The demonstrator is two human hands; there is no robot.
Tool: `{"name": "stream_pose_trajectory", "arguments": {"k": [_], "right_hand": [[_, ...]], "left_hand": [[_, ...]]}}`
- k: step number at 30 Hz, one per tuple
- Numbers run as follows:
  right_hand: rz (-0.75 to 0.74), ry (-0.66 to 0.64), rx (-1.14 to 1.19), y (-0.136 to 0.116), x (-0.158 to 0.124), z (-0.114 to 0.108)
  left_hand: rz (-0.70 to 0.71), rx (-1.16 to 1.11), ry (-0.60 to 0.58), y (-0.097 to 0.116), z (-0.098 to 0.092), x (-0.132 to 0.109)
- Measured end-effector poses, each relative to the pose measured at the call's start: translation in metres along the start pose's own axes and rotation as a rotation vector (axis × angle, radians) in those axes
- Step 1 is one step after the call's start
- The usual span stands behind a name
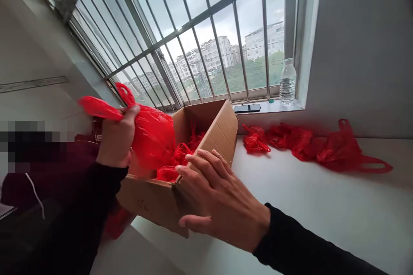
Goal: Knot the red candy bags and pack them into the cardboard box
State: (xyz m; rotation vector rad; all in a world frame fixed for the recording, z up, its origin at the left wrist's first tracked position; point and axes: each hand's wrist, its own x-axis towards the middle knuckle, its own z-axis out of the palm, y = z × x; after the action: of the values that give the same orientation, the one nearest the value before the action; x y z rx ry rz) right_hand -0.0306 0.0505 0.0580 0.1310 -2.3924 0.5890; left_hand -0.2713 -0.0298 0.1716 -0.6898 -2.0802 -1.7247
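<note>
My left hand [116, 137] is closed round the twisted handles of a filled red plastic bag [151, 135], holding it over the open cardboard box [219, 131]. Inside the box lie more red bags [180, 154]. My right hand [214, 197] rests on the box's near corner, fingers stretched along the flap and thumb under the side. The box sits at the edge of a white table [306, 197].
Several red bags [318, 146] lie in a row along the table's back. On the window sill stand a water bottle [287, 81] and a dark phone [247, 108]. A barred window [200, 43] is behind. A person in dark clothes [41, 180] is at the left.
</note>
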Motion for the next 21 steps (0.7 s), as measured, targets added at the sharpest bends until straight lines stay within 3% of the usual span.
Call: {"name": "stream_pose_trajectory", "arguments": {"k": [4,9,14,21], "right_hand": [[-0.055,-0.042,-0.109,0.017,0.023,0.020],[0.047,-0.034,-0.127,0.007,0.021,0.012],[0.022,0.030,-0.173,-0.012,-0.005,0.003],[-0.073,0.072,-0.371,-0.029,-0.047,-0.014]], "left_hand": [[-0.066,0.015,-0.200,-0.031,-0.007,0.009],[-0.041,0.069,-0.390,-0.046,-0.022,0.009],[-0.048,0.161,-0.453,-0.053,-0.017,0.020],[-0.051,0.233,-0.493,-0.058,0.010,0.040]]}}
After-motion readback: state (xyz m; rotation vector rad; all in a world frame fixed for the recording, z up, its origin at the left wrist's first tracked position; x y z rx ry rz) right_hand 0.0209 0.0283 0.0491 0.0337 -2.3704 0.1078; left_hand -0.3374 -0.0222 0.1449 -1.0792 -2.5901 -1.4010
